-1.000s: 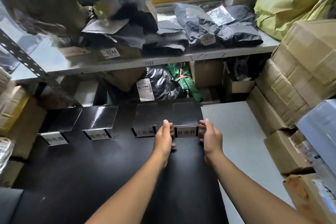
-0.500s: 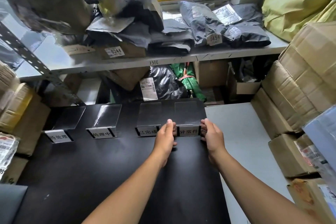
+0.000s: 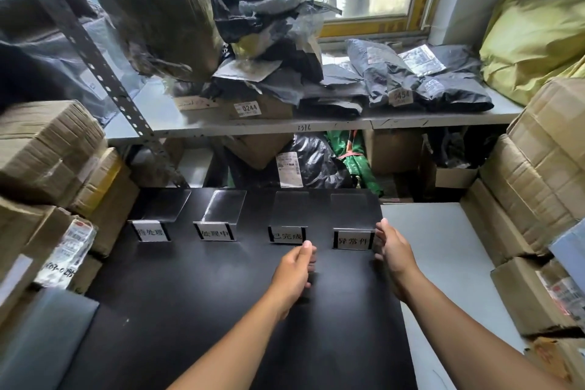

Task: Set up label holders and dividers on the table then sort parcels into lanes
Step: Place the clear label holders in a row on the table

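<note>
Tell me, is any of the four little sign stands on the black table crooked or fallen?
No. All four label holders stand upright in a fairly even row. The only messy spot is the shelf behind, where crumpled bags are heaped and a brown parcel tilts.

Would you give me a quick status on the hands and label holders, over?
Left hand open, holding nothing. Right hand open beside the rightmost label holder, contact unclear. All four stand in a row on the black table.
</note>
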Demonstrator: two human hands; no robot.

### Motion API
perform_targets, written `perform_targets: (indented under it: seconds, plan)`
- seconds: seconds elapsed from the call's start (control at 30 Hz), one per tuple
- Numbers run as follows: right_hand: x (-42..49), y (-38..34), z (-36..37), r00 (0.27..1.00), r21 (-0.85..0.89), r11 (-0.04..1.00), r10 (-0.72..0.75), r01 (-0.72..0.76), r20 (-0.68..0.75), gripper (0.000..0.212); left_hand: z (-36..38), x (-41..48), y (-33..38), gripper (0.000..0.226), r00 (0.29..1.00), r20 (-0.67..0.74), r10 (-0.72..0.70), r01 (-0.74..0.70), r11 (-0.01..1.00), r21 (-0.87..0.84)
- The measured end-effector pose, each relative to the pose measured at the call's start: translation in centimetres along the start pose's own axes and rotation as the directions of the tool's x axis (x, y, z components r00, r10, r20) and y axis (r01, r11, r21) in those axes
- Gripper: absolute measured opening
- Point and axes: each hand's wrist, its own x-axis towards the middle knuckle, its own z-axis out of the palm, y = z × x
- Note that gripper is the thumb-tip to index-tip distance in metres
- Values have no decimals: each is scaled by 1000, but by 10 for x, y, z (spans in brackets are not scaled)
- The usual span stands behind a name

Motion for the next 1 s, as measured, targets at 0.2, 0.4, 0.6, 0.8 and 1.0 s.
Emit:
perform_targets:
  seconds: [0.2, 0.4, 0.6, 0.8, 1.0]
  plan:
    - [-2, 0, 6, 1000, 23, 1000, 4, -4, -7, 30, -25, -21, -13, 30, 999, -48, -6, 7, 1000, 17]
    - [-8, 2, 10, 1000, -17, 1000, -2, 3, 13, 32, -40, -36, -21, 31, 995, -97, -13, 12, 1000, -13]
    - [-15, 0, 8, 1000, -53, 999, 6, -6, 10, 33, -45, -53, -26, 31, 993, -112, -32, 30, 999, -22]
    - [-20, -6, 9, 1000, -76, 997, -3, 5, 20, 47, -62, -69, -32, 32, 986, -165, -39, 35, 999, -26]
    - [-30, -9, 13, 997, -131, 990, -57, 50, -54, 37, -87, -89, -37, 31, 974, -218, -52, 56, 998, 9]
